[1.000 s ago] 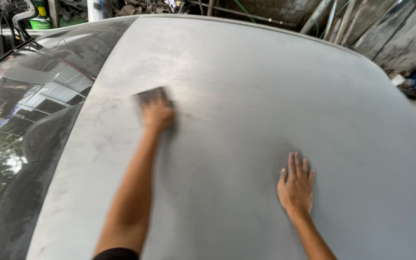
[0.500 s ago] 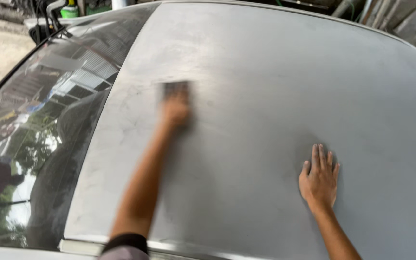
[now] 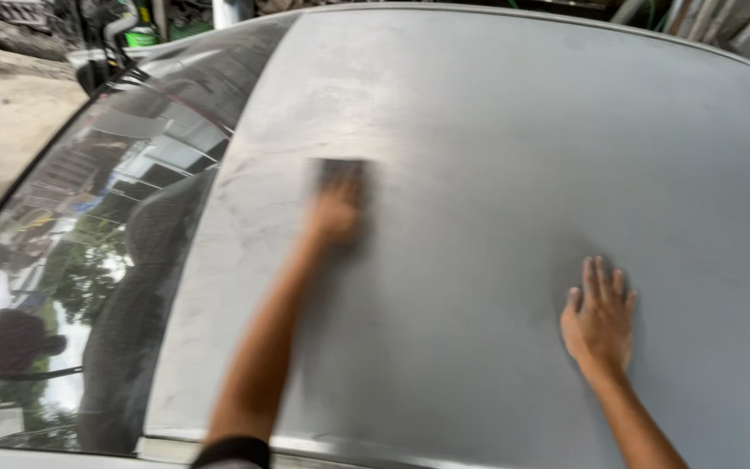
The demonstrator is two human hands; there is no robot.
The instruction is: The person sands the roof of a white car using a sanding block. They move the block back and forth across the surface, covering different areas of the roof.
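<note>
Far left, beyond the car: pale ground [image 3: 10,130] and dim clutter along the top edge, with a green container [image 3: 141,36] among it. Next, the windscreen [image 3: 88,287] — dark glass full of reflections, running up to the edge of the roof panel [image 3: 496,122]. The panel is dull grey, matte, with faint swirl marks and lighter scuffed patches near the glass side. Left hand [image 3: 333,213] is stretched well out over the panel, blurred with motion, pressing a dark flat sanding pad [image 3: 340,170] against the metal; the fingers lie over the pad's near part, clamped down on it rather than curled round it, though the blur hides the exact grip. The pad sits on the left-centre of the roof, not far from the windscreen edge. Right hand [image 3: 601,317] rests flat on the panel, well apart from the pad, fingers spread, holding nothing — a brace, by the look of it. Judged step: rubbing down the roof surface, with the stretch near the glass in hand. The next move would call for even pressure, a flat pad, and care not to run onto the glass.
</note>
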